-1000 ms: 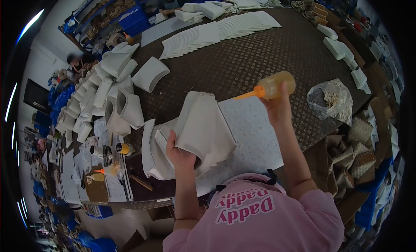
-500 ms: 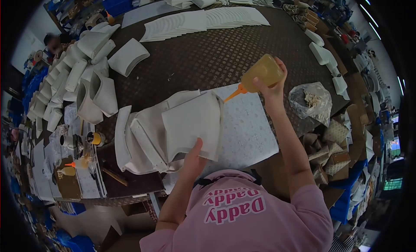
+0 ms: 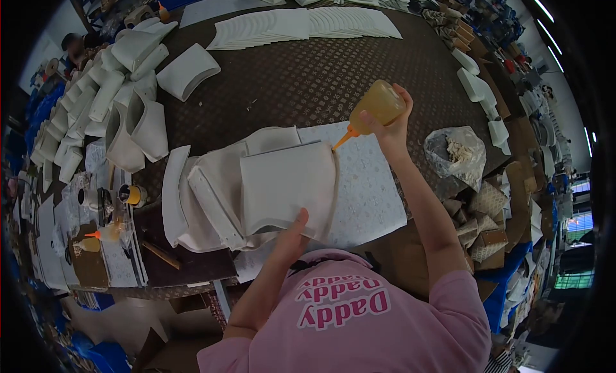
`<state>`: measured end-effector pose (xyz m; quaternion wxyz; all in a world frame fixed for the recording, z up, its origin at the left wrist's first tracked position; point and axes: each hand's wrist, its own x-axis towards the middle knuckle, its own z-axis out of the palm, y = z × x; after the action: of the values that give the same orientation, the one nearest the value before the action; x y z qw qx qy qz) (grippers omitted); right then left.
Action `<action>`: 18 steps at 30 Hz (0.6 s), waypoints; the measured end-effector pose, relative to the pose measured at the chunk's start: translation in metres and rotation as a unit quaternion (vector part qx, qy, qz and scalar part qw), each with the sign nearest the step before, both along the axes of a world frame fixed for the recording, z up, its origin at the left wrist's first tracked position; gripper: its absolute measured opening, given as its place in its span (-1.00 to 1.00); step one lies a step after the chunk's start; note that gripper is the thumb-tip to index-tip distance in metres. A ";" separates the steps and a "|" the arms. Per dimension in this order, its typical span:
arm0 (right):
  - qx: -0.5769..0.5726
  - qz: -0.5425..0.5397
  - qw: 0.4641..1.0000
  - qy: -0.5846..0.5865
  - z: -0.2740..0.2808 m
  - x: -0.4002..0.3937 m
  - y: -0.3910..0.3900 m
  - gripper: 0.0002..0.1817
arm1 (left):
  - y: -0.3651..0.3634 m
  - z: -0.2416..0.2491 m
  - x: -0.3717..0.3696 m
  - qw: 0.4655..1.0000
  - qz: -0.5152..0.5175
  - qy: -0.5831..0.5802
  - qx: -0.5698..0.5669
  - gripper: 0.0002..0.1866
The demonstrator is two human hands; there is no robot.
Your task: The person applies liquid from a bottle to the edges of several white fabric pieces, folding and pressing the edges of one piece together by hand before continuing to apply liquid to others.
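My right hand (image 3: 391, 130) is wrapped round a squeeze bottle (image 3: 377, 107) of yellowish liquid, tilted with its orange nozzle pointing down and left. The nozzle tip is at the far right corner of a white curved panel (image 3: 289, 187). With the thumb on top, my left hand (image 3: 294, 237) grips the panel's near edge; its other fingers are hidden underneath. More off-white pieces (image 3: 215, 203) lie beneath and left of the panel, on a pale patterned sheet (image 3: 372, 187).
White curved pieces (image 3: 122, 78) are heaped at the left, and thin panels (image 3: 263, 32) lie fanned out at the back. A plastic bag (image 3: 455, 152) of pale bits sits at the right. Left stand a yellow-banded pot (image 3: 133, 194) and another orange-tipped bottle (image 3: 90, 245).
The bottle and my right hand have shifted slightly left and nearer, the nozzle staying at the panel's corner. My left hand has moved a little right along the near edge.
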<state>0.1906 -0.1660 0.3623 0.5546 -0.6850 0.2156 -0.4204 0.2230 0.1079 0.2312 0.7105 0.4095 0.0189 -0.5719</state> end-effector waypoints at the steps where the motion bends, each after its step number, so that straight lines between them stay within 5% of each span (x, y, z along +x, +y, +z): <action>1: 0.003 0.000 1.000 0.003 0.000 0.000 0.000 -0.07 | -0.001 0.004 -0.001 1.000 0.015 0.024 -0.007 -0.41; 18: -0.005 0.028 1.000 0.010 -0.013 0.006 -0.004 -0.10 | -0.009 0.001 -0.009 0.992 0.062 0.106 -0.006 -0.46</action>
<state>0.1967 -0.1698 0.3490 0.5600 -0.6979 0.1999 -0.3992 0.2145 0.0990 0.2325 0.7410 0.3407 0.1163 -0.5668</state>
